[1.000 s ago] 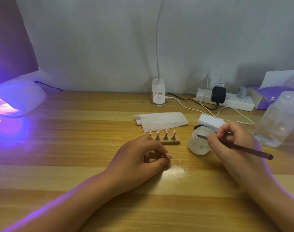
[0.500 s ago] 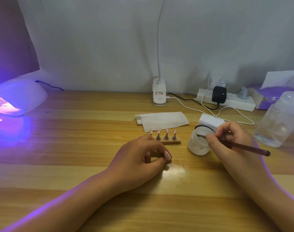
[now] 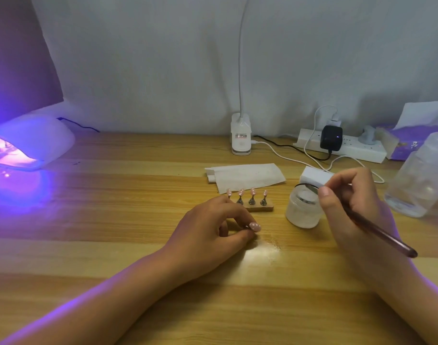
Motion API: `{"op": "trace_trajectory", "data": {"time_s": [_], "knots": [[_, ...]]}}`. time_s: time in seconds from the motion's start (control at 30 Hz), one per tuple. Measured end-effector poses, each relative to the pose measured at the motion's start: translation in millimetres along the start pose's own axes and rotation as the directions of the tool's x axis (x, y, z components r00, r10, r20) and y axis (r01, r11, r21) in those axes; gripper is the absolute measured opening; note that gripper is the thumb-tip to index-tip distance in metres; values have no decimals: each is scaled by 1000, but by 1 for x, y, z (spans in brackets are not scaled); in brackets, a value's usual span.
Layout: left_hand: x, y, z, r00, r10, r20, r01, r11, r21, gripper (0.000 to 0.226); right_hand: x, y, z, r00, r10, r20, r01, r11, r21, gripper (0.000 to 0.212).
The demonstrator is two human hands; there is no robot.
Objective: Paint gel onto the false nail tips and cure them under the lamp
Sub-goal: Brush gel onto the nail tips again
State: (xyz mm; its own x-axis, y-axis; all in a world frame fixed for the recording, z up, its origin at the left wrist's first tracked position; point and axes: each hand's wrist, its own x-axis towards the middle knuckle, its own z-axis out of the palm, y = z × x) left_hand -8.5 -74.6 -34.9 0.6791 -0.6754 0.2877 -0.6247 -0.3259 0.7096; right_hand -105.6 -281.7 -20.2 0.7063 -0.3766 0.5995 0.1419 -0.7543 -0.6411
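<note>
The right hand (image 3: pixel 350 202) grips a dark-handled brush (image 3: pixel 377 232) like a pen, its tip laid across the rim of the frosted gel jar (image 3: pixel 303 210), so the step in hand looks like loading or wiping the bristles. It would go best with a light drag across the rim to leave only a thin bead, since too much gel would run off such small tips. Just left of the jar, four pink false nail tips (image 3: pixel 252 191) stand upright on a wooden holder (image 3: pixel 260 207). Left of the jar and nearer the person, the left hand (image 3: pixel 213 225) rests on the table (image 3: pixel 113 220) with its fingers curled and thumb and forefinger brought together at a pink dotted nail (image 3: pixel 254 227). I cannot tell whether that is a pinched false tip or the person's own nail. The curing lamp (image 3: pixel 31 143) glows violet far left of the jar, cut off by the frame edge. The bristles and the gel level are too small to make out.
</note>
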Motion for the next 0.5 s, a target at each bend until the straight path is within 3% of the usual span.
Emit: {"op": "trace_trajectory", "data": {"time_s": [0.1, 0.2, 0.37, 0.5], "knots": [[0, -1, 0, 1000, 0, -1, 0, 1000, 3, 8, -2, -11, -1, 1000, -10, -24, 13, 991, 136, 6], [1, -1, 1, 1000, 10, 0, -10, 1000, 10, 8, -8, -28, 2, 997, -2, 80, -29, 925, 379, 11], [1, -2, 1, 1000, 12, -8, -12, 1000, 14, 6, -20, -39, 15, 917, 214, 335, -375, 748, 548, 20], [1, -4, 2, 1000, 18, -13, -18, 1000, 11, 11, -21, -34, 19, 876, 291, 384, -472, 683, 557, 24]]}}
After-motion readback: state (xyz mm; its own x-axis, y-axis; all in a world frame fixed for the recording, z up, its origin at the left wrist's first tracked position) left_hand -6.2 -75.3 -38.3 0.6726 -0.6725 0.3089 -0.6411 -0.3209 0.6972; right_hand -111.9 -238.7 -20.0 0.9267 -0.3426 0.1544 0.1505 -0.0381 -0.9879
